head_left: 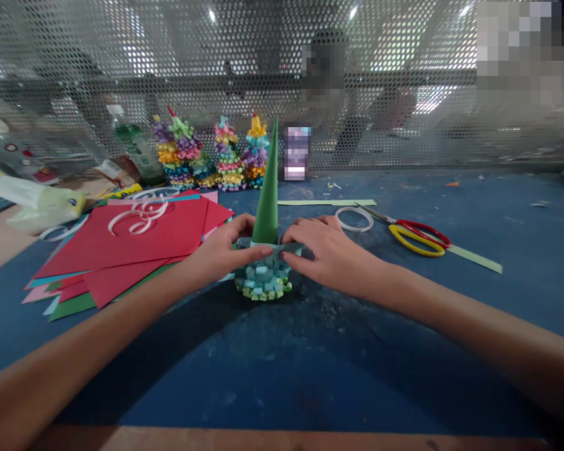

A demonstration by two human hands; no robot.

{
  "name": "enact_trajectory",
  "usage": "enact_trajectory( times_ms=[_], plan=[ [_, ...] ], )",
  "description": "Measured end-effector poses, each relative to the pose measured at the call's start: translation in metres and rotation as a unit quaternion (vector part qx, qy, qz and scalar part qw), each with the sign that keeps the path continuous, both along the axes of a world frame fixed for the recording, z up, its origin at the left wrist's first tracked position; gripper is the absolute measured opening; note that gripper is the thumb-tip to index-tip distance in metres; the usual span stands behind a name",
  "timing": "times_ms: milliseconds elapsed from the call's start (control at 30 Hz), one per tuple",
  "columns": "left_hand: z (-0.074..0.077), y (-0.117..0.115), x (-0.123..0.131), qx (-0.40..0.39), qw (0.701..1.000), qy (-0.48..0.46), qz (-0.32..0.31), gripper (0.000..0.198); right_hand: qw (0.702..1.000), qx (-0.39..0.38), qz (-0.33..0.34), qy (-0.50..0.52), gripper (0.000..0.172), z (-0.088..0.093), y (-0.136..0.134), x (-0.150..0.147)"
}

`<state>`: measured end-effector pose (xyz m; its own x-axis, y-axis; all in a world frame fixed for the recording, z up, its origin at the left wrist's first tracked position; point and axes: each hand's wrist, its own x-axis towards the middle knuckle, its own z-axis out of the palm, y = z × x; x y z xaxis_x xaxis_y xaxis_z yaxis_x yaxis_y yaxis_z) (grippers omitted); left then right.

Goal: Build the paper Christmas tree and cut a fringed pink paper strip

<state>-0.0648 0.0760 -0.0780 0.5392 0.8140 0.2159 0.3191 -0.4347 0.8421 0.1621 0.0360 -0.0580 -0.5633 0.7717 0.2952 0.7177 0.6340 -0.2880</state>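
Sheets of red, pink + green paper [173, 237] at far L. Next, L hand [223, 249], thumb + fingers nearly closed, pinching light-blue paper strip [287, 248] against tall green paper cone [267, 203], upright mid-table btwn hands, lower part ringed w/ blue + lime paper loops [263, 275]. R hand [329, 252], fingers bent in, pinches same strip. Further R: metal scissors w/ red + yellow handles [398, 222].

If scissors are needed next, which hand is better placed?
Probably the right hand, once free: the scissors lie on its side of the green cone; the left hand is opposite.
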Motion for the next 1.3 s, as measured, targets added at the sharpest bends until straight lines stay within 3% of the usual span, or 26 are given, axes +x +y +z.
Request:
enact_trajectory(
  times_ms=[100,200,300,467,600,767,1000,1167,1300],
  plan=[
    [-0.002,0.0,-0.001,-0.001,1.0,-0.006,0.007,0.038,0.993,-0.083,0.0,0.083,0.013,-0.001,0.004,0.002],
    [-0.001,-0.001,-0.001,-0.023,1.0,-0.013,0.007,0.044,0.962,-0.17,0.016,0.215,0.028,-0.004,0.012,0.006],
    [0.003,-0.004,0.001,-0.064,0.997,-0.037,0.006,0.05,0.938,-0.185,0.033,0.291,0.026,-0.005,0.021,0.011],
    [0.007,-0.006,0.002,-0.069,0.996,-0.053,-0.009,0.039,0.931,-0.246,0.021,0.267,0.017,0.001,0.028,0.02],
    [0.012,-0.005,-0.001,-0.067,0.996,-0.036,-0.046,0.027,0.913,-0.306,0.084,0.258,0.016,0.001,0.027,0.022],
    [0.021,-0.007,-0.005,-0.089,0.991,-0.031,-0.097,0.02,0.902,-0.278,0.121,0.306,0.015,-0.003,0.022,0.018],
    [0.026,-0.008,-0.009,-0.029,0.983,-0.003,-0.18,0.021,0.951,-0.143,0.154,0.228,0.008,-0.004,0.018,0.013],
    [0.021,-0.004,-0.013,0.034,0.985,0.015,-0.166,0.03,0.971,0.002,0.167,0.173,0.011,-0.001,0.008,0.013],
    [0.014,-0.006,-0.004,-0.05,0.993,-0.06,-0.089,0.038,0.983,0.033,0.122,0.135,0.005,-0.001,0.005,0.011]
  ],
)
